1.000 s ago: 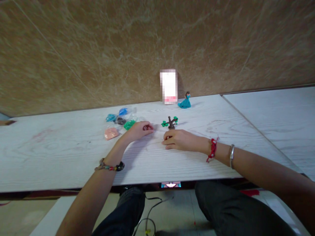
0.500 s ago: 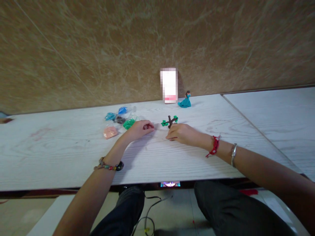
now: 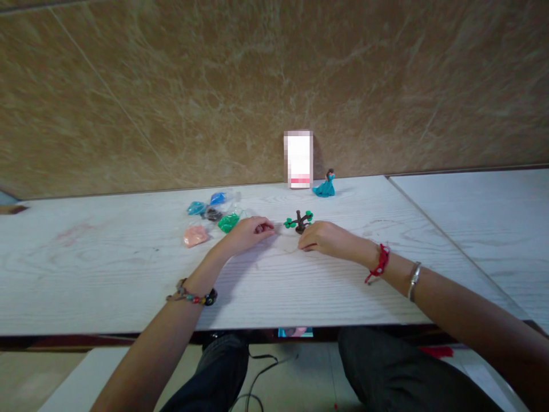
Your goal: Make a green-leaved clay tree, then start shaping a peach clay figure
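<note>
A small clay tree (image 3: 299, 217) with a brown trunk and green leaf clumps stands upright on the table. Just in front and to its right is my right hand (image 3: 326, 238), fingers curled down and pressed together near the tabletop; whatever they pinch is hidden. Left of the tree, my left hand (image 3: 251, 233) rests with its fingers curled in towards the thumb, and what they hold, if anything, cannot be made out. Close behind that hand lies a clear bag of green clay (image 3: 228, 222).
Bags of peach clay (image 3: 195, 235), dark clay (image 3: 213, 214), teal clay (image 3: 196, 208) and blue clay (image 3: 218, 198) lie at the left. A teal-gowned figurine (image 3: 326, 187) stands by the wall (image 3: 206, 103), beside a leaning, blurred-out phone-like rectangle (image 3: 298, 159). The table's front edge (image 3: 240, 328) runs above my knees.
The head view has tilted, so everything sits slightly lower. My right hand has shifted a little to the right, and more of the tree's base shows. My left hand keeps its curled pose.
</note>
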A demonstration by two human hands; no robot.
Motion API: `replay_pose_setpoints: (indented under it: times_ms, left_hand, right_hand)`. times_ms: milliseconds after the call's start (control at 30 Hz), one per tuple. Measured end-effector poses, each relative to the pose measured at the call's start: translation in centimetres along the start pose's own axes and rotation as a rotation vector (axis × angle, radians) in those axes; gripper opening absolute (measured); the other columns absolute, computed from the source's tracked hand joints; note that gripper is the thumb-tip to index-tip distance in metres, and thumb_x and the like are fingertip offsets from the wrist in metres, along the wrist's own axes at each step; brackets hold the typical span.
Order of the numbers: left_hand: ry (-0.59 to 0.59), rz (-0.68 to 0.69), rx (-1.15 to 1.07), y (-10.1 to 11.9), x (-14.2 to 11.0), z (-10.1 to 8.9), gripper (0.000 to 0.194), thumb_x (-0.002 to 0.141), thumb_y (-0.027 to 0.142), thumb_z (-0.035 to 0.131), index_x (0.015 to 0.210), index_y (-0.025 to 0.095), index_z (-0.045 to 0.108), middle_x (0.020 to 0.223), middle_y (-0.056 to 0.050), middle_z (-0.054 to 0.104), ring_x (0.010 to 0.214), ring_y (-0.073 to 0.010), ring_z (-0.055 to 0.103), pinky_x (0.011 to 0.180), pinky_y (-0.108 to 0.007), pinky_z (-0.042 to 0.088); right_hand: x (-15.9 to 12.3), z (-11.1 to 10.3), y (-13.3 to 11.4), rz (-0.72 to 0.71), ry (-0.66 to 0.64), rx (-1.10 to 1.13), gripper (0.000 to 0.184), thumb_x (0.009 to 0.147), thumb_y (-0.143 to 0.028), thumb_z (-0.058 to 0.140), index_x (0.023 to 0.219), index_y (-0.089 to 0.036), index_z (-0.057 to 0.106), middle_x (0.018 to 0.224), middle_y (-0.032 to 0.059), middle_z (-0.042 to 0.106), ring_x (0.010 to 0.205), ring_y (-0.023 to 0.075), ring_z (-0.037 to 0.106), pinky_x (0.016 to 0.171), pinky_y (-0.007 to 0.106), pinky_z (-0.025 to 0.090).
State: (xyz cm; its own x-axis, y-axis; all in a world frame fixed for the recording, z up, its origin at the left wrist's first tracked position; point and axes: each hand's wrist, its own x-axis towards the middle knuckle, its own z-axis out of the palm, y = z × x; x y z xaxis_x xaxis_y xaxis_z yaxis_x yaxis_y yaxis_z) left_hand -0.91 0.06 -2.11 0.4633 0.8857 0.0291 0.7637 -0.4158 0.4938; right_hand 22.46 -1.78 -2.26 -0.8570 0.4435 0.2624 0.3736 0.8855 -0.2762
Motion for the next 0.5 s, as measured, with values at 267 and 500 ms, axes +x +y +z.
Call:
replay_pose_setpoints:
  times_ms: [267, 500]
  left_hand:
    - [0.003, 0.005, -0.024, -0.2, 0.1, 0.2, 0.026, 0.076, 0.035, 0.049, 0.09, 0.015, 0.06, 0.077, -0.003, 0.061, 0.067, -0.012, 0.052, 0.063, -0.024, 0.04]
    - [0.004, 0.028, -0.036, -0.1, 0.2, 0.4, 0.03, 0.076, 0.036, 0.05, 0.094, 0.014, 0.058, 0.077, -0.003, 0.059, 0.066, -0.0125, 0.052, 0.063, -0.026, 0.04]
  right_hand:
    - [-0.6, -1.5, 0.2, 0.012, -0.101, 0.017, 0.017, 0.08, -0.014, 0.052, 0.073, -0.015, 0.067, 0.078, 0.0054, 0.066, 0.076, 0.0128, 0.058, 0.073, 0.027, 0.044]
    - [-0.9, -2.1, 0.5, 0.072, -0.17, -0.029, 0.015, 0.078, -0.013, 0.053, 0.082, -0.014, 0.067, 0.084, 0.0057, 0.067, 0.078, 0.0138, 0.059, 0.074, 0.027, 0.044]
